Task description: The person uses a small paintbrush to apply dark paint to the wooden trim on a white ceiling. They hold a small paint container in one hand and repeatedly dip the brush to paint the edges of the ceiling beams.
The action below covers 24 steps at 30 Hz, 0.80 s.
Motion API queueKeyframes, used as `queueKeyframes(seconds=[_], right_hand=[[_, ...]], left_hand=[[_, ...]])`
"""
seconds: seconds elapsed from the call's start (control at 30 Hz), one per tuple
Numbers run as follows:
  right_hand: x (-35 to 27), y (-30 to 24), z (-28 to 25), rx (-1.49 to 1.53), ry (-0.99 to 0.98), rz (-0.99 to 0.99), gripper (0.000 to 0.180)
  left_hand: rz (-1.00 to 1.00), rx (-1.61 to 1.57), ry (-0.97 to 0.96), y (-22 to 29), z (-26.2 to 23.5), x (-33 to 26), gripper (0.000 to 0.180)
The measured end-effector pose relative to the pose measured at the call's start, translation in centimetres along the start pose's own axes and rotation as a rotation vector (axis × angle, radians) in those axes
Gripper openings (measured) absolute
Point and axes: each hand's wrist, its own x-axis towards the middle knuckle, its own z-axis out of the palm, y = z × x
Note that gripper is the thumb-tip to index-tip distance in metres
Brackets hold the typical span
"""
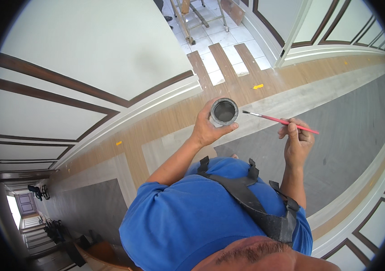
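A small round can [224, 111] with dark grey liquid inside and a smeared rim is held upright in my left hand [207, 128], fingers and thumb wrapped round its side. My right hand [299, 137] pinches a thin paintbrush [271, 119] by its red handle. The brush points left, its dark bristles just to the right of the can's rim and apart from it. Both hands are in front of my chest, above the floor. What the liquid is I cannot tell for sure.
Below lies a wood-look floor with a grey panel [301, 135] and pale border, marked with yellow arrow stickers [258, 86]. White panelled walls [93, 49] with brown trim run along both sides. Through a doorway stand metal trestle legs [201, 20] on white tiles. Dark objects line the corridor at lower left.
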Motion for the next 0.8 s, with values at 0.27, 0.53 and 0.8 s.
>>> queueKeyframes(seconds=[0.27, 0.53, 0.8], right_hand=[[2.5, 3.3, -0.3, 0.009, -0.083, 0.006, 0.017], [9.9, 5.0, 3.2, 0.011, -0.206, 0.031, 0.016], [18.0, 7.4, 6.4, -0.11, -0.2, 0.045, 0.015]], left_hand=[[-0.058, -0.087, 0.053, -3.8, -0.7, 1.5, 0.081], [-0.013, -0.17, 0.031, -6.3, -2.1, 10.6, 0.083], [0.044, -0.077, 0.036, -8.2, -6.0, 18.2, 0.083]])
